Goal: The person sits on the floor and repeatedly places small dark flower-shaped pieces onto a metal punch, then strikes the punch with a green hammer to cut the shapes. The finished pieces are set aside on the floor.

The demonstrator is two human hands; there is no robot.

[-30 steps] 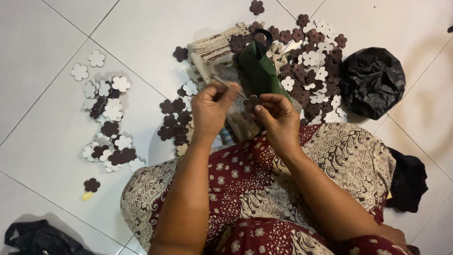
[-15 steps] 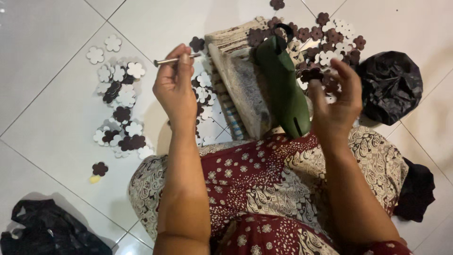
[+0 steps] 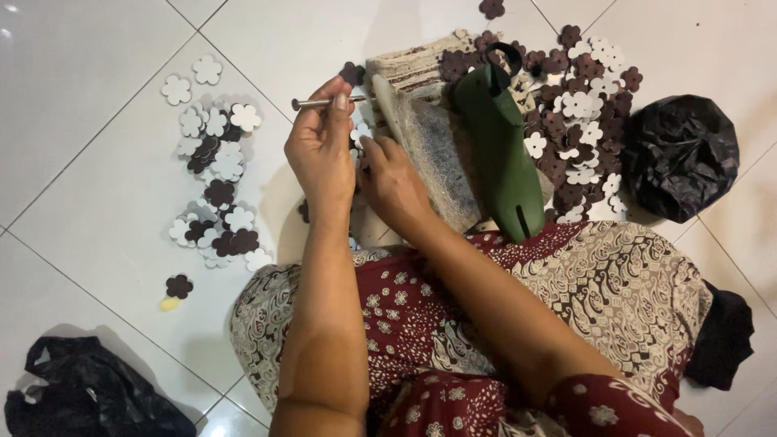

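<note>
Two hands beside the board's edge (image 3: 429, 154): left hand (image 3: 322, 150) grip pinching a metal rod (image 3: 320, 103), right hand (image 3: 392, 180) unclear.

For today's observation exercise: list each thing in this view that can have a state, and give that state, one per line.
Left hand: raised, shut on a metal rod.
Metal rod: held level above the floor.
Right hand: resting low beside the board's edge.
Green shoe last: lying on the worn board.
Flower cutouts: scattered loose on the tiles.
Black bag: crumpled, on the floor.

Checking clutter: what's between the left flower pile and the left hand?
Head view: only bare white tile floor lies between the flower pile and the left hand, which holds a metal rod.
</note>
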